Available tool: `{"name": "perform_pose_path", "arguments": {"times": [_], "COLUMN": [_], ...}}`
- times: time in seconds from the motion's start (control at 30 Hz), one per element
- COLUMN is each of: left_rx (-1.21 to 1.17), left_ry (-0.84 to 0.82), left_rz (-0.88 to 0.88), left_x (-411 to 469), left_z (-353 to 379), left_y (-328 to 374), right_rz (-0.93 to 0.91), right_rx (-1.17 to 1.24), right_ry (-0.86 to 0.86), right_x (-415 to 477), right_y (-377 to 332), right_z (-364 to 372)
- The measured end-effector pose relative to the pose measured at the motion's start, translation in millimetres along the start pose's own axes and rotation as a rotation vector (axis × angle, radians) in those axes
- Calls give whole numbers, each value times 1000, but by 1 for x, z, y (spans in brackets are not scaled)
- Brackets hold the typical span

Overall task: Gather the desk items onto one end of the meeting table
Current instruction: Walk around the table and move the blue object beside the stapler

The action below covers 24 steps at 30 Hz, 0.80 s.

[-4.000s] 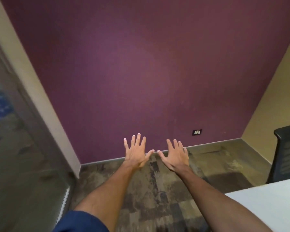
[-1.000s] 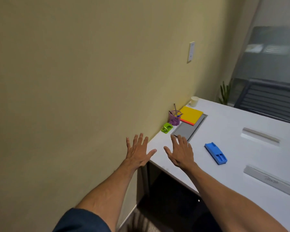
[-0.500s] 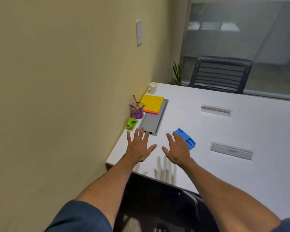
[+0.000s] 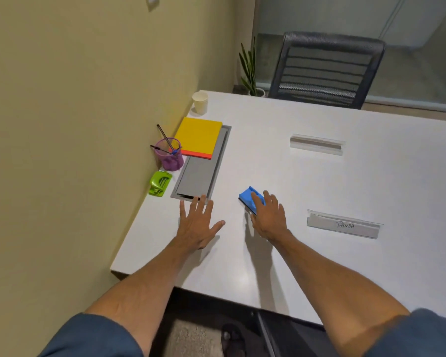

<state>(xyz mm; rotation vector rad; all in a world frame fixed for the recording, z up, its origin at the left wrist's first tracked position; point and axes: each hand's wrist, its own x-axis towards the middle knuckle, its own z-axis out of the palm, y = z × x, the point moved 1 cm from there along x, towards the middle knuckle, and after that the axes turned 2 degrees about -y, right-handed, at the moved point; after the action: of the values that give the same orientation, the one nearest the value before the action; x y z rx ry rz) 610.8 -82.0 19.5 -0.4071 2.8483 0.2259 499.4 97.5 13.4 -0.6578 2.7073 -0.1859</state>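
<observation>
Head view: the right grip (image 4: pixel 269 217) lies palm down with fingers straight and slightly spread. Its fingertips are over the near end of the blue plastic block (image 4: pixel 247 195). Whether they touch it I cannot tell, and nothing is pinched. The block lies at an angle on the white counter (image 4: pixel 294 176), its far end showing beyond the fingers. It looks light, stiff and moulded, and probably smooth enough to skate on the laminate. I judge the best hold is across its long sides near the middle, thumb on one side and fingers on the other. The right forearm reaches forward and inward with the wrist low.

To the left, the left grip (image 4: pixel 197 225) is also palm down and empty, fingers splayed and thumb out, at the near edge of the grey cable hatch (image 4: pixel 201 173). Further left, by the wall, sit the green stapler (image 4: pixel 160 182), the purple pen cup (image 4: pixel 170 157) and, beyond them, the yellow notebook (image 4: pixel 198 139). The cup looks easy to tip. To the right lies a name plate (image 4: pixel 343 225).
</observation>
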Motion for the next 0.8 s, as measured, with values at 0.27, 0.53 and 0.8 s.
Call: {"name": "perform_pose_path", "arguments": {"times": [0.27, 0.53, 0.8], "left_rx": [-8, -62, -64], "left_ry": [-31, -62, -57], "left_rz": [16, 29, -62], "left_x": [26, 25, -11], "left_z": [32, 51, 45], "left_y": [-8, -24, -62], "right_rz": [2, 36, 17], "right_rx": [1, -8, 68], "right_ry": [-67, -75, 1], "right_x": [43, 49, 36], "right_y": [13, 11, -40], "right_z": [16, 19, 16]}}
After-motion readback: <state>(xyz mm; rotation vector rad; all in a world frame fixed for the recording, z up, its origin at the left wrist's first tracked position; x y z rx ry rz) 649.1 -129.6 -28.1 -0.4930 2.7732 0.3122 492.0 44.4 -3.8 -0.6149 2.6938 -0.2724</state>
